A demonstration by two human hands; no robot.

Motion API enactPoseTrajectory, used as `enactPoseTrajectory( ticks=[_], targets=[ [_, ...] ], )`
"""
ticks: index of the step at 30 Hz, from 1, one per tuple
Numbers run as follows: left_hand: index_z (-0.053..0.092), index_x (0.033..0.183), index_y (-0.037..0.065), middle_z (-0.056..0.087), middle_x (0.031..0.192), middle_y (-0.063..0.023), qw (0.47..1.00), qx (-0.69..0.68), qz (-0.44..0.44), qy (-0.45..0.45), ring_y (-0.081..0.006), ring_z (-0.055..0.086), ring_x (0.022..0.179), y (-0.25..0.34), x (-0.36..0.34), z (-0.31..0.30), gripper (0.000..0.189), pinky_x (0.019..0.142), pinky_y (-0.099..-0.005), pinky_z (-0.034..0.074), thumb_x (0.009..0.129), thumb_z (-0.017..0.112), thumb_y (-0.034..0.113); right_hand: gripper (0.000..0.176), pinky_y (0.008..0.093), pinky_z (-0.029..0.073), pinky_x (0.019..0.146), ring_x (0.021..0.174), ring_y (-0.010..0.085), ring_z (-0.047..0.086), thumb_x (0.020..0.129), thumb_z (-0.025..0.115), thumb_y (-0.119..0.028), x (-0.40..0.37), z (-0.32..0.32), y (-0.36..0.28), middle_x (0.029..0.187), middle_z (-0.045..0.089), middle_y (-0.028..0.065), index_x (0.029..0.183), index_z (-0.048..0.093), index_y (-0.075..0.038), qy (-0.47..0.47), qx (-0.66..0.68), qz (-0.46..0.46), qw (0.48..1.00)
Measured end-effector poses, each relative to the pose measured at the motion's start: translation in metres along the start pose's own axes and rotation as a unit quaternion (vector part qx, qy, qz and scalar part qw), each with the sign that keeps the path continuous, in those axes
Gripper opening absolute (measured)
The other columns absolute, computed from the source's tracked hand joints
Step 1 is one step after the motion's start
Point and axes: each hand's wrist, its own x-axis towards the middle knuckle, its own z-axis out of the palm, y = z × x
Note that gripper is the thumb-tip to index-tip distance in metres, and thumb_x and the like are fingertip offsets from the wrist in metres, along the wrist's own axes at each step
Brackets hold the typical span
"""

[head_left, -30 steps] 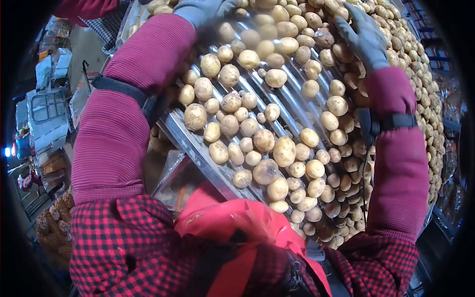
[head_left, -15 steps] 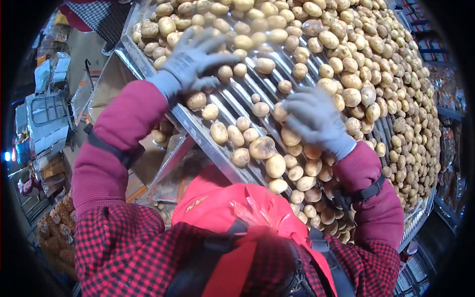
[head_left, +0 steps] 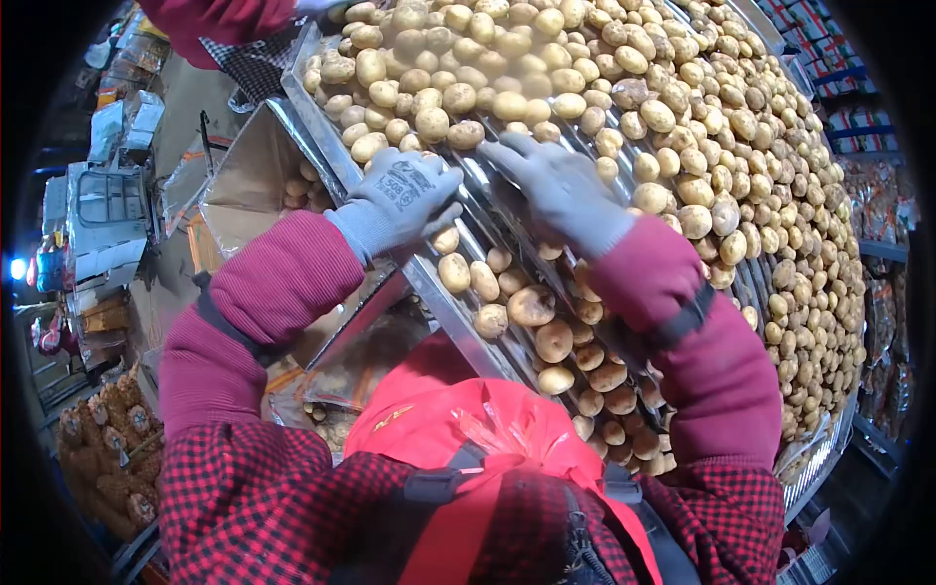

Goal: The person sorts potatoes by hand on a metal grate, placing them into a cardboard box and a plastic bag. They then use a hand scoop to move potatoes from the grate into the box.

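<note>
My left hand (head_left: 398, 197), in a grey glove, is at the left edge of the metal roller table (head_left: 453, 314), its fingers curled inward over a spot I cannot see into. My right hand (head_left: 561, 190), also gloved, hovers over the bare rollers (head_left: 502, 226) with its fingers stretched toward the left. Potatoes (head_left: 658, 117) are heaped just beyond both hands and to the right. Several loose potatoes (head_left: 531, 305) lie between the hands and my body.
Another person's sleeve (head_left: 219, 18) reaches in at the top left. Below the table's left edge is a bin (head_left: 255, 171) with potatoes in it. Filled net bags (head_left: 112, 448) stand at the lower left. A metal rack (head_left: 102, 224) is farther left.
My left hand has moved toward me and curled its fingers. My right hand has moved up and left, close to it. More potatoes lie at the rollers' upper part, and the other person's sleeve shows more.
</note>
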Motion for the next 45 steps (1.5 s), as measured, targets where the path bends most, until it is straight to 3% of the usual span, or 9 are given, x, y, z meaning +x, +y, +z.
enactPoseTrajectory(
  ticks=[9,11,14,21,29,33,39,44,45],
  targets=[
    [0.065,0.121,0.013,0.068,0.109,-0.0129,0.986,0.001,-0.126,-0.111,-0.0319,0.068,0.101,0.02,0.016,-0.001,0.037,0.083,-0.0494,0.051,0.095,0.065,0.039,0.016,0.0473,0.053,0.071,0.08,0.0342,0.069,0.096,0.062,-0.018,0.019,0.011,0.0,0.1,0.074,0.0167,0.104,0.075,-0.014,-0.05,0.063,0.077,0.994],
    [0.065,0.123,0.013,0.068,0.111,-0.0131,0.99,0.013,-0.13,-0.044,-0.0315,0.067,0.106,0.022,0.007,0.007,0.039,0.087,-0.0507,0.05,0.094,0.064,0.039,0.026,0.0342,0.048,0.058,0.064,0.0174,0.059,0.101,0.062,-0.023,-0.012,-0.009,0.005,0.106,0.075,0.0062,0.123,0.072,-0.014,-0.048,0.564,0.232,0.791],
    [0.066,0.122,0.013,0.069,0.111,-0.0135,0.992,-0.017,-0.123,-0.016,-0.0321,0.064,0.11,0.017,-0.002,0.009,0.038,0.091,-0.0507,0.048,0.095,0.064,0.039,0.044,0.0204,0.046,0.06,0.067,0.0022,0.052,0.105,0.062,-0.036,-0.074,-0.049,0.018,0.124,0.069,0.0077,0.142,0.059,-0.011,0.032,0.786,0.232,0.573],
    [0.067,0.115,0.009,0.071,0.104,-0.0161,0.99,-0.014,-0.14,0.0,-0.0363,0.067,0.103,0.021,0.016,0.022,0.033,0.087,-0.0501,0.048,0.095,0.062,0.035,0.024,0.0413,0.056,0.076,0.089,0.0263,0.073,0.096,0.069,-0.026,-0.061,-0.002,-0.035,0.097,0.075,0.0143,0.117,0.075,-0.015,-0.046,0.163,0.097,0.981],
    [0.07,0.108,0.015,0.07,0.111,-0.0126,0.985,0.004,-0.159,-0.067,-0.0337,0.067,0.109,0.029,0.014,0.01,0.027,0.088,-0.0502,0.048,0.094,0.066,0.038,0.028,0.0408,0.057,0.08,0.094,0.0338,0.074,0.087,0.073,-0.023,-0.035,0.006,-0.034,0.103,0.075,0.0181,0.113,0.075,-0.016,-0.287,0.06,0.094,0.951],
    [0.07,0.106,0.016,0.071,0.106,-0.0102,0.984,0.001,-0.172,-0.042,-0.0317,0.068,0.106,0.03,0.02,0.013,0.024,0.086,-0.0499,0.048,0.092,0.067,0.036,0.031,0.036,0.058,0.085,0.1,0.0214,0.071,0.102,0.064,-0.024,-0.095,-0.025,0.005,0.108,0.073,0.0115,0.128,0.068,-0.007,-0.082,0.729,0.264,0.626],
    [0.075,0.107,0.021,0.078,0.104,-0.0066,0.987,-0.001,-0.147,-0.064,-0.025,0.074,0.104,0.029,0.036,0.007,0.02,0.09,-0.0447,0.051,0.091,0.067,0.03,0.052,0.0266,0.052,0.074,0.098,0.0145,0.068,0.104,0.06,-0.038,-0.166,-0.05,0.031,0.117,0.07,0.0027,0.149,0.053,-0.014,0.087,0.756,0.3,0.575],
    [0.075,0.111,0.008,0.076,0.098,-0.01,0.906,-0.4,-0.102,0.091,-0.0237,0.072,0.092,0.06,0.05,-0.034,0.03,0.079,-0.0348,0.056,0.089,0.081,0.027,0.051,0.0329,0.055,0.079,0.106,0.0237,0.065,0.105,0.062,-0.04,-0.158,-0.022,-0.001,0.122,0.066,0.008,0.144,0.053,-0.009,0.161,0.811,0.231,0.513],
    [0.075,0.114,0.008,0.075,0.1,-0.0097,0.893,-0.429,-0.027,0.134,-0.0217,0.072,0.092,0.078,0.05,-0.051,0.03,0.08,-0.0329,0.056,0.09,0.081,0.023,0.052,0.0325,0.055,0.08,0.11,0.0268,0.065,0.106,0.06,-0.039,-0.152,-0.012,0.003,0.127,0.066,0.01,0.146,0.051,-0.007,0.095,0.912,0.147,0.371]
  ],
)
